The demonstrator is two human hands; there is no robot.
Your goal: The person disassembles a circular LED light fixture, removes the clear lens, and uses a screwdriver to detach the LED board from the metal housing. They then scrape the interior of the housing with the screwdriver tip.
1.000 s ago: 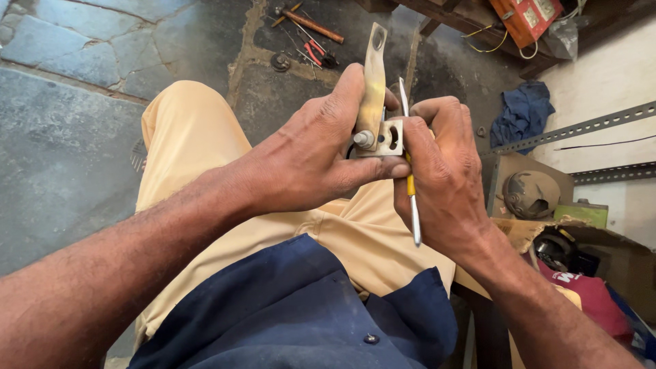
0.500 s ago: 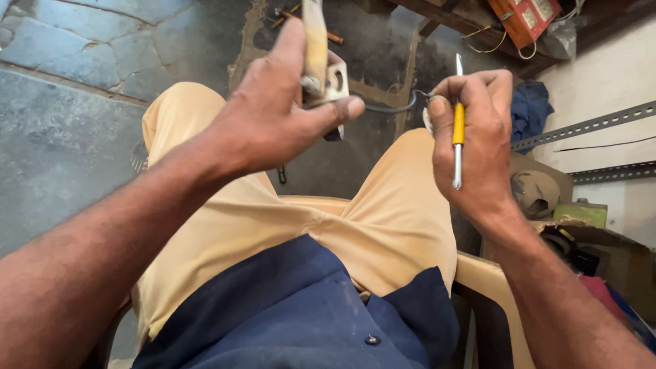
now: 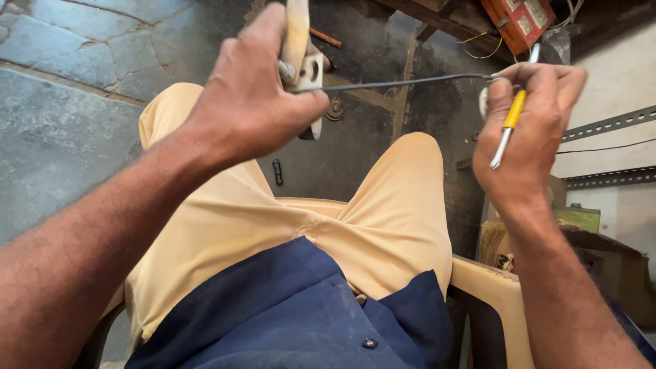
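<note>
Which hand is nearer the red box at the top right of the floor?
Right. The right hand, holding a yellow-handled screwdriver and a dark wire, sits just below the red box. The left hand, gripping a pale fitting, is far to its left.

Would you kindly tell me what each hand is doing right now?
Left hand: closed on the cream fitting.
Right hand: closed, holding the yellow-handled screwdriver and the dark wire.
</note>
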